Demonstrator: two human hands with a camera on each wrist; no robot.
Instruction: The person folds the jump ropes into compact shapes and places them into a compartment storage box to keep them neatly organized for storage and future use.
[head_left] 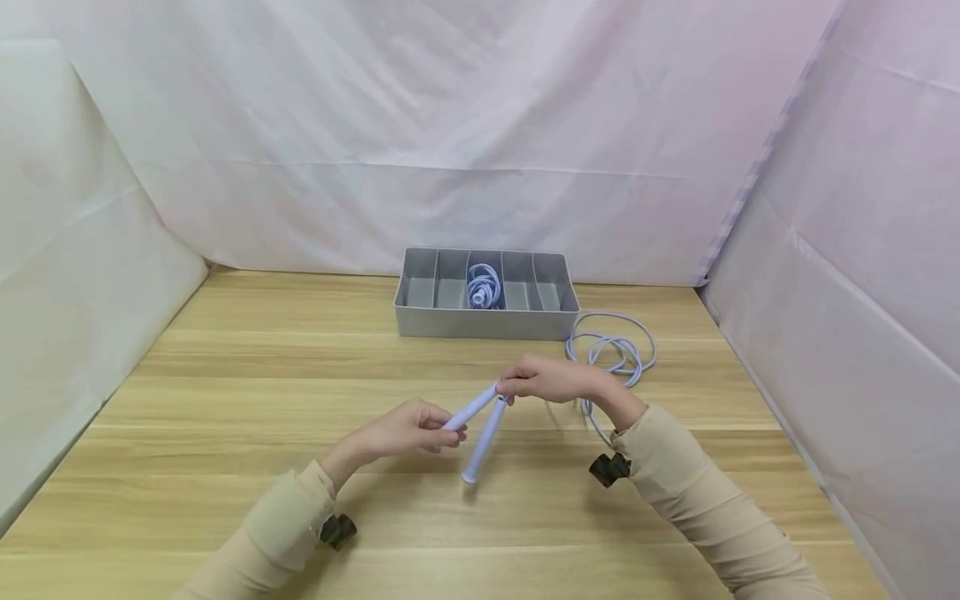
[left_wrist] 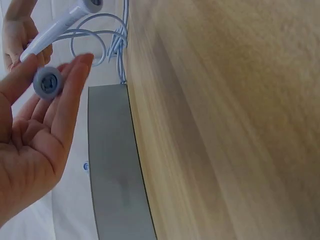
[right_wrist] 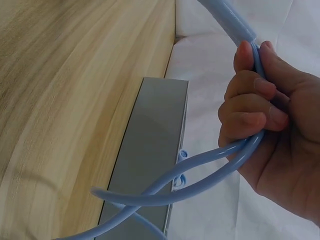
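Observation:
A light blue jump rope is stretched between both hands above the table. My left hand (head_left: 408, 429) pinches one handle (head_left: 472, 406) near its end, thumb on one side and fingers on the other; its round end cap (left_wrist: 48, 82) faces the left wrist camera. The second handle (head_left: 486, 442) hangs down at a slant beside it. With thumb and forefinger my right hand (head_left: 551, 379) pinches the cord (right_wrist: 258, 62) where it leaves the handles, the other fingers curled round it. From that hand the cord trails down to loose loops (head_left: 615, 342) on the table at the right.
Behind the hands stands a grey tray (head_left: 487, 323) with several compartments in a row. Its middle one holds a coiled light blue jump rope (head_left: 483, 287). White cloth walls (head_left: 450, 208) enclose the wooden table (head_left: 300, 375) at the back and both sides.

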